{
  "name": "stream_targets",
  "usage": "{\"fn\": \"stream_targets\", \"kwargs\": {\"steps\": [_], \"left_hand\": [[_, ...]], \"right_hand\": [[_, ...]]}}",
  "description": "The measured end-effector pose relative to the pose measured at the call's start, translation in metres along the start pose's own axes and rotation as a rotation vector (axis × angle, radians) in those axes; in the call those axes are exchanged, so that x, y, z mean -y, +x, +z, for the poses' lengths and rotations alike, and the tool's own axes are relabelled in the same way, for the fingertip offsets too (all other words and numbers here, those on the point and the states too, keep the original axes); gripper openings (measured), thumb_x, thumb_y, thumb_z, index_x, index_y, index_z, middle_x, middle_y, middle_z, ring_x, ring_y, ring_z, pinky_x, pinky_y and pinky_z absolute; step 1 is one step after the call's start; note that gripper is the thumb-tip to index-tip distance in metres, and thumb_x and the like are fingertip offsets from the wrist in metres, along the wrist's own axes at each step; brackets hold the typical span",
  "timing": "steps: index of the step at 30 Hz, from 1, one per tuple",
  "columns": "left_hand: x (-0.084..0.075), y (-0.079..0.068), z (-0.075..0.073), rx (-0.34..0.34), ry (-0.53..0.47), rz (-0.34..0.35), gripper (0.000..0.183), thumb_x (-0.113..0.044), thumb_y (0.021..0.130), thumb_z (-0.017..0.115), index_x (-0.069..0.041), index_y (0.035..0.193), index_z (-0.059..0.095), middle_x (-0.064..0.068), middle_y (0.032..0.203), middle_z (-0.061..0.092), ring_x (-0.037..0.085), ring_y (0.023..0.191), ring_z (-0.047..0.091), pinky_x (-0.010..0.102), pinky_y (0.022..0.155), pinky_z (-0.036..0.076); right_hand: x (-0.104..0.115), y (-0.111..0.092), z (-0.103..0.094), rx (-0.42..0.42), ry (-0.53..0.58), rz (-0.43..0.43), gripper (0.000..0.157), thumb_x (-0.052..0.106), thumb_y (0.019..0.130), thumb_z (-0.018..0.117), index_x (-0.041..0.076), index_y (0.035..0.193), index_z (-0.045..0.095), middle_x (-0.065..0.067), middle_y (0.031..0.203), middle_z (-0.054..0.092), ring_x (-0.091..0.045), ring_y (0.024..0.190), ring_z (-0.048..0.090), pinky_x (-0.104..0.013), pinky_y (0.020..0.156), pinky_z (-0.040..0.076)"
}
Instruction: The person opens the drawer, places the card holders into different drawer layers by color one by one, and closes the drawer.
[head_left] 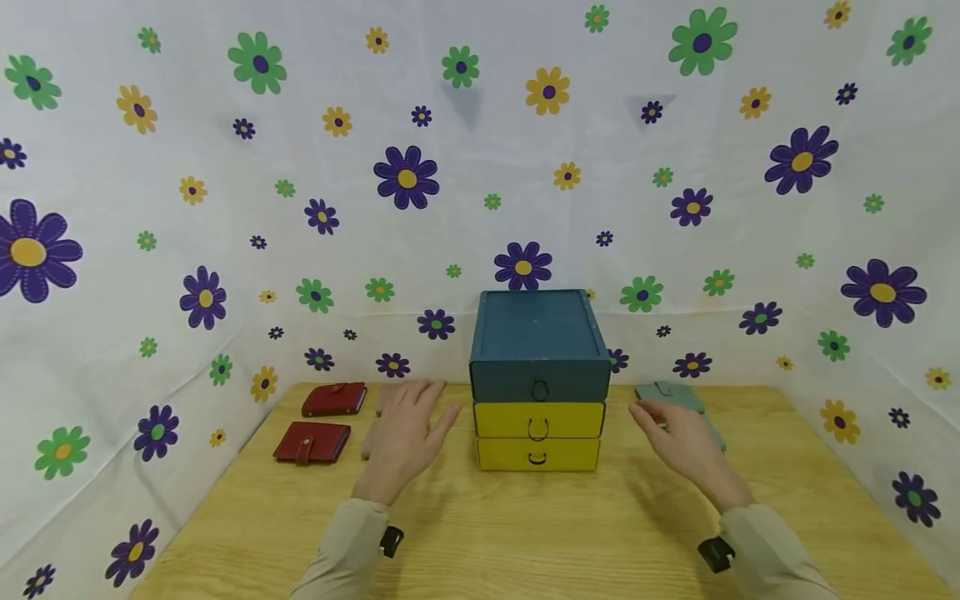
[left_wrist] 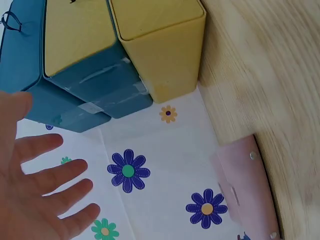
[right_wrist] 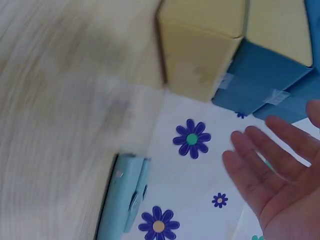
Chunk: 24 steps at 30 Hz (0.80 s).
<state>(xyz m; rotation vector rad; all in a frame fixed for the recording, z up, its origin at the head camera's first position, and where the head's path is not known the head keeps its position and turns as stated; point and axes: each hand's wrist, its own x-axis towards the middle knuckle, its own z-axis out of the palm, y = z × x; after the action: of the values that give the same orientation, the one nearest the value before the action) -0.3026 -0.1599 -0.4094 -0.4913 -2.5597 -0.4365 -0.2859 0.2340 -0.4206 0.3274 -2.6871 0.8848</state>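
A stack of three drawer boxes stands mid-table: a blue drawer [head_left: 498,381] on top and two yellow drawers [head_left: 498,421] beneath, each front with a dark loop pull. To the left of the stack my left hand [head_left: 405,435] hovers with fingers spread, holding nothing. It partly hides pink wallets behind it; one pink wallet [left_wrist: 247,187] shows in the left wrist view. On the stack's other side my right hand [head_left: 684,440] is raised with relaxed fingers, nothing in it. Behind that hand lie light teal wallets [head_left: 675,395], partly covered; one teal wallet [right_wrist: 120,195] appears in the right wrist view.
Two red wallets, a farther one [head_left: 333,399] and a nearer one [head_left: 312,442], lie at the table's left. The wooden table [head_left: 525,533] is bordered by a white flowered cloth [head_left: 450,242] at the back and both sides.
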Motion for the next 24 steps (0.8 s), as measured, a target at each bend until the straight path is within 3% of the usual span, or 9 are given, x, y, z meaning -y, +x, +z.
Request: {"fn": "stream_targets", "kwargs": {"steps": [7,12,17,20,24], "left_hand": [[-0.009,0.003,0.000,-0.134,-0.103,0.009,0.041,-0.037,0.100,0.056,-0.009,0.129,0.063,0.011,0.125,0.065,0.029,0.118,0.059,0.045,0.101,0.049],[-0.014,0.005,0.001,-0.238,-0.147,0.055,0.030,-0.028,0.097,0.063,-0.009,0.118,0.069,0.008,0.113,0.071,0.024,0.105,0.066,0.039,0.090,0.056],[-0.019,0.005,0.002,-0.328,-0.183,0.125,0.018,-0.018,0.091,0.071,-0.008,0.105,0.075,0.005,0.098,0.073,0.019,0.089,0.068,0.034,0.078,0.058],[-0.023,0.006,0.001,-0.345,-0.194,0.156,0.014,-0.016,0.090,0.071,-0.009,0.102,0.075,0.003,0.094,0.073,0.018,0.084,0.068,0.032,0.074,0.058],[-0.027,0.010,0.000,-0.345,-0.198,0.183,0.012,-0.014,0.091,0.070,-0.009,0.101,0.075,0.002,0.092,0.073,0.016,0.081,0.067,0.029,0.072,0.057]], "right_hand": [[0.015,0.013,-0.007,-0.091,0.193,0.022,0.040,0.034,0.103,0.049,0.003,0.120,0.067,-0.015,0.104,0.072,-0.028,0.092,0.069,-0.037,0.079,0.059],[0.029,0.024,-0.013,-0.057,0.396,0.063,0.044,0.037,0.101,0.053,0.002,0.125,0.064,-0.020,0.112,0.069,-0.021,0.093,0.069,-0.030,0.078,0.059],[0.044,0.038,-0.016,-0.033,0.577,0.088,0.049,0.039,0.100,0.054,0.001,0.131,0.059,-0.022,0.121,0.063,-0.007,0.095,0.065,-0.031,0.082,0.059],[0.050,0.046,-0.020,-0.038,0.667,0.104,0.051,0.038,0.100,0.054,0.001,0.135,0.055,-0.021,0.128,0.058,-0.003,0.097,0.063,-0.033,0.086,0.057],[0.054,0.054,-0.025,-0.027,0.706,0.127,0.053,0.038,0.100,0.055,0.003,0.140,0.051,-0.021,0.134,0.054,-0.001,0.098,0.062,-0.031,0.088,0.057]]}}
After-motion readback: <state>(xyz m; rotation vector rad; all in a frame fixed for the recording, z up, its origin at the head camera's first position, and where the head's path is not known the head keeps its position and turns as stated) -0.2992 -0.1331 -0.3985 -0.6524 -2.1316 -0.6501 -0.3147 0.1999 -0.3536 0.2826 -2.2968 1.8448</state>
